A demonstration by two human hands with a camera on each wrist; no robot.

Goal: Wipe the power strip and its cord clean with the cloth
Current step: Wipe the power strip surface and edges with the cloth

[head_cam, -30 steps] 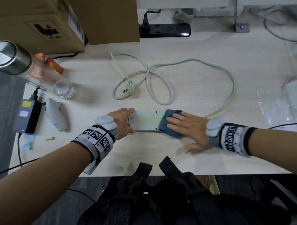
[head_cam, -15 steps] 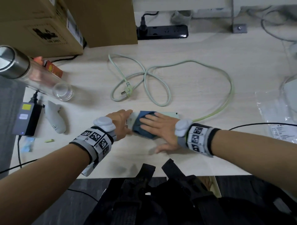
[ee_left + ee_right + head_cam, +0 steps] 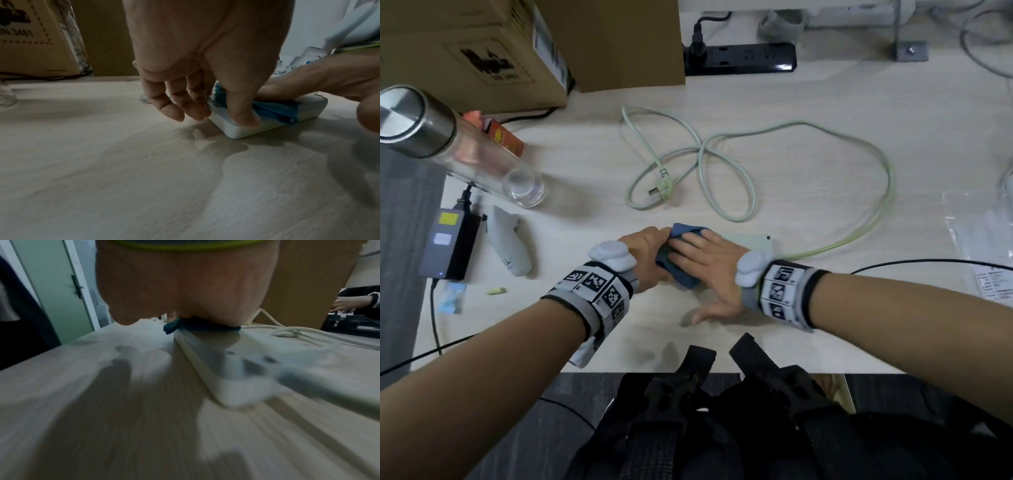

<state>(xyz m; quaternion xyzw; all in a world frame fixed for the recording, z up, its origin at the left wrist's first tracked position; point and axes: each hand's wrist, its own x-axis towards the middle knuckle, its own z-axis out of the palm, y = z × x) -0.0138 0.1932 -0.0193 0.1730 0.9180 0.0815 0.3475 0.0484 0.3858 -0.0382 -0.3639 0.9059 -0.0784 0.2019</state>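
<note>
We note the right hand (image 3: 709,260), fingers flat, has slid the crumpled blue cloth (image 3: 681,270) leftwd along the pale green-white rectangular power strip (image 3: 751,241) on desk to the left hand (image 3: 645,255) pinching its end — top pass abt done, looped pale green cord (image 3: 722,150) still unwiped.

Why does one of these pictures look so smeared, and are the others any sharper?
Right wrist view: the power strip and the table streak with motion blur. Left wrist view: the left hand is fairly sharp, with soft shadows under it. Head view: crisp, evenly lit, edges bowed by the wide lens.
</note>
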